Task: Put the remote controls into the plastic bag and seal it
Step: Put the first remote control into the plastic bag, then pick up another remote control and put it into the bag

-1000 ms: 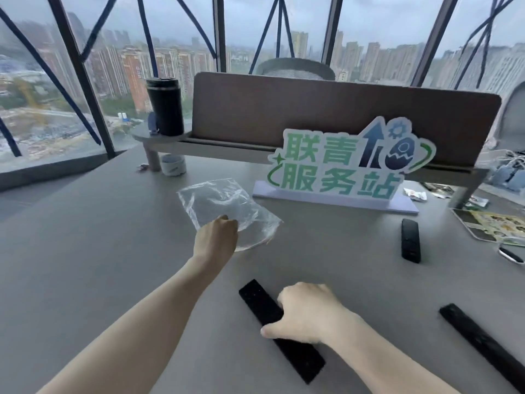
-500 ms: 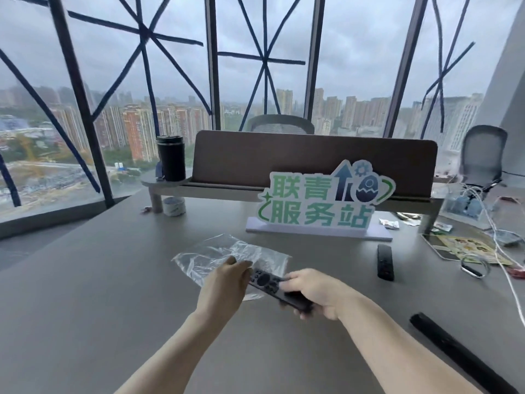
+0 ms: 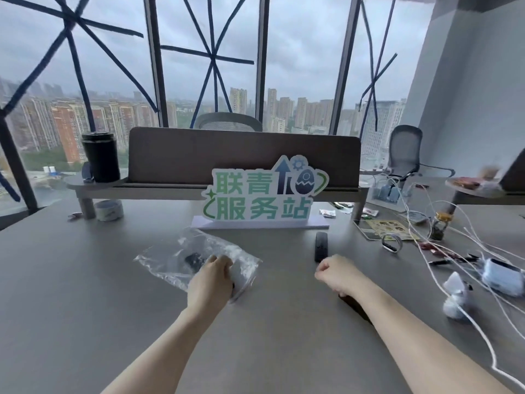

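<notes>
A clear plastic bag lies on the grey table, with a dark remote control showing through it. My left hand pinches the bag's right end, where its mouth is. My right hand hovers to the right, fingers curled and holding nothing. Just beyond its knuckles lies a short black remote control. A long black remote control peeks out from under my right forearm; most of it is hidden.
A green-lettered sign stands behind the bag, before a brown divider on a raised shelf. A black tumbler and a tape roll are far left. White cables, a wristband and white devices crowd the right side.
My right hand lifted the long-buttoned remote, slid it into the bag and drew back to the right, empty. My left hand stayed on the bag. The view tilted upward.
</notes>
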A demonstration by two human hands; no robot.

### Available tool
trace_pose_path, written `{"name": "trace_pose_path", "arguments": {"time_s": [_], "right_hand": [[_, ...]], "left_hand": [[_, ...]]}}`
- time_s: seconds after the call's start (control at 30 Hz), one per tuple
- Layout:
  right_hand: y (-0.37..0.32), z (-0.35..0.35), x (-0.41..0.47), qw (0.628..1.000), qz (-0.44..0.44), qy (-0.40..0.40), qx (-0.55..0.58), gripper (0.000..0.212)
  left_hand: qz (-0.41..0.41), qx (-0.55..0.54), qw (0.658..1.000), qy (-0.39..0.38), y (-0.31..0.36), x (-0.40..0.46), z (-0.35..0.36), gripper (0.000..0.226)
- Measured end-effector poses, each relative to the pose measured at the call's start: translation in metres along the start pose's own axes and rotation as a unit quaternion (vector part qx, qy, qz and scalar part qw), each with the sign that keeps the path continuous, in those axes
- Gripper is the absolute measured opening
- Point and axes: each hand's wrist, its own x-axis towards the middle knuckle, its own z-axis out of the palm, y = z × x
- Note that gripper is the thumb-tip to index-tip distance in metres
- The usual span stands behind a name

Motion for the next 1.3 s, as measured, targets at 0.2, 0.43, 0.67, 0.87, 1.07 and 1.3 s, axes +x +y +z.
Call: {"name": "trace_pose_path", "arguments": {"time_s": [0.2,0.43,0.67,0.87,1.07,1.3], "right_hand": [[0.061,-0.022,-0.012,0.968,0.117,-0.060,-0.216,0.044],[0.073,-0.005,-0.020,0.983,0.042,-0.048,-0.174,0.038],[0.027,-0.020,-0.038,0.969,-0.062,-0.109,0.213,0.022],[-0.024,0.017,-0.022,0.927,-0.060,-0.172,0.328,0.031],[-0.004,0.024,0.002,0.956,-0.010,0.069,0.284,0.026],[0.036,0.023,0.062,0.977,0.105,0.113,0.145,0.031]], "left_hand": [[-0.006,-0.006,0.999,-0.040,0.043,0.002,0.031,0.041],[0.030,-0.080,0.996,-0.030,0.070,0.005,0.035,0.029],[0.061,-0.140,0.988,0.002,0.101,0.015,0.015,0.027],[0.063,-0.144,0.987,0.003,0.094,0.007,0.013,0.028],[0.038,-0.132,0.990,0.006,0.069,0.009,0.010,0.025],[0.010,-0.146,0.989,0.018,0.049,0.022,0.007,0.022]]}}
